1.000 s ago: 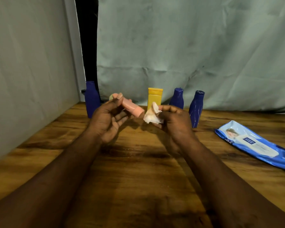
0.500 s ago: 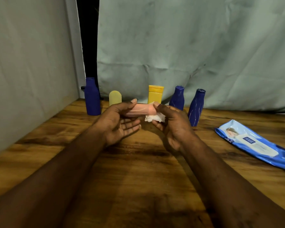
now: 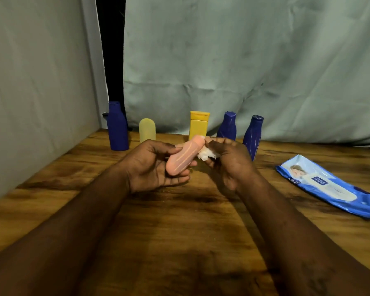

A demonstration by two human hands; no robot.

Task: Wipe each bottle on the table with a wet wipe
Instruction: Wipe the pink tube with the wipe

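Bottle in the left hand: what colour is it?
The bottle is pale pink with thin lighter streaks, seen best in the head view.

Pink bottle [image 3: 181, 158] held tilted, crumpled white wipe [image 3: 205, 155] touching its upper side

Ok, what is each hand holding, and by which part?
The left hand holds the pink bottle around its body. The right hand pinches a crumpled wet wipe against the bottle's far, cap end.

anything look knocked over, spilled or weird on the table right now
Nothing stands out: no spill on the table, and the bottles at the back stand upright. The rightmost blue bottle seems to lean slightly, perhaps lens distortion. The left hand holds the pink bottle, the right hand the wipe.
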